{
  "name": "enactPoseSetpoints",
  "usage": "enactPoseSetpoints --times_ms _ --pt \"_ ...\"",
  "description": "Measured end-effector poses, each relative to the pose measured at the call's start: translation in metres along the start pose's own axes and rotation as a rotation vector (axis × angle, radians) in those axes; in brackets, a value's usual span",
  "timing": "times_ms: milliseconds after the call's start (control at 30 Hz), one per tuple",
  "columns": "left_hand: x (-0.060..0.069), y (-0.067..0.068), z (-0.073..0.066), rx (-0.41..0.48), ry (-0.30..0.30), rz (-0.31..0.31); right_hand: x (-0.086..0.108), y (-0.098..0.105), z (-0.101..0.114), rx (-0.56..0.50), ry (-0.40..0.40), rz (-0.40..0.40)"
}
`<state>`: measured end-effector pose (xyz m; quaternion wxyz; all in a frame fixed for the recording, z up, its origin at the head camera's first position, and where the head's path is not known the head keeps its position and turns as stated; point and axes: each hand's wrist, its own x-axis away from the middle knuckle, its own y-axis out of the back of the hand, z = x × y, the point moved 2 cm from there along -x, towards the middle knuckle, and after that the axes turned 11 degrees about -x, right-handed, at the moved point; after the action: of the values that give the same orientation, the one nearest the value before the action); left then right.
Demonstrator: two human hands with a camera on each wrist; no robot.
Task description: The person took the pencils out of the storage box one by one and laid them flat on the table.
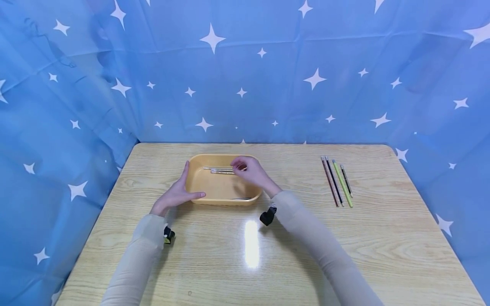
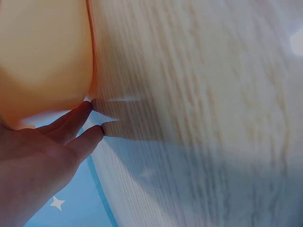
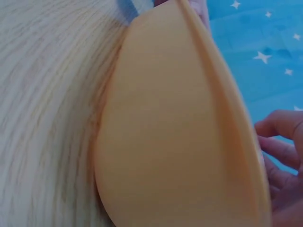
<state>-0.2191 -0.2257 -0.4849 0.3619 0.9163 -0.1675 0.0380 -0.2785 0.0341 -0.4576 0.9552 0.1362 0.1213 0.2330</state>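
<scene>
A shallow yellow-orange plastic tray [image 1: 214, 191] sits on the table, with several thin pencils [image 1: 221, 171] lying inside, towards its back. Another dark thin pencil [image 1: 242, 198] lies along its front wall. My left hand [image 1: 177, 193] holds the tray's front left corner, thumb over the front rim, fingers along the outer left side; those fingers [image 2: 78, 120] touch the wall in the left wrist view. Over the tray's right half hovers my right hand [image 1: 250, 170], fingers loosely bent above the pencil ends. Nothing shows between its fingers; the rim partly hides them in the right wrist view.
To the right on the wooden table [image 1: 306, 255], several pencils [image 1: 337, 182] lie side by side, dark ones and a yellow-green one. A blue curtain with white stars [image 1: 268, 85] hangs behind the table and along its sides.
</scene>
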Motion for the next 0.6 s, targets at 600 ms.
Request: enactPoseSetpoints --times_ms 600 --pt "0.001 0.001 0.0 0.004 -0.022 -0.009 -0.01 -0.023 -0.016 0.039 -0.123 0.167"
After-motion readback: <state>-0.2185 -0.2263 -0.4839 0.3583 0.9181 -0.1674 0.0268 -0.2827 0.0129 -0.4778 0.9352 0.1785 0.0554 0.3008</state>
